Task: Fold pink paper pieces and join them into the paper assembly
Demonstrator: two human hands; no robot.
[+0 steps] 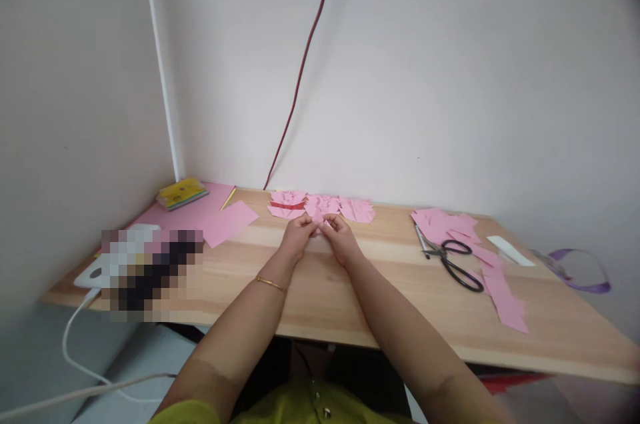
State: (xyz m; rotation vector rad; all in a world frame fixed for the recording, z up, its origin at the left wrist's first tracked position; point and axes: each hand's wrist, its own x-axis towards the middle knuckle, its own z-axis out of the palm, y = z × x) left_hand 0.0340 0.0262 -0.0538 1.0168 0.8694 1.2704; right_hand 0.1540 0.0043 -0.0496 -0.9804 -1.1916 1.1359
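Both my hands meet over the middle of the wooden table, pinching a small piece of pink paper (318, 218) between them. My left hand (299, 235) holds its left side, and my right hand (341, 236) holds its right side, with fingertips close together. Just beyond my fingers lie several folded, crinkled pink paper pieces (356, 209) in a row near the wall. A red strip (287, 205) shows among the pieces at the left end of that row.
Black-handled scissors (463, 266), a pen (421, 240) and pink scraps (504, 297) lie on the table (325, 284) at right, with a white strip (510, 251). Pink sheets (230, 223), a yellow pack (183, 193) and a white power strip (93, 273) are at left.
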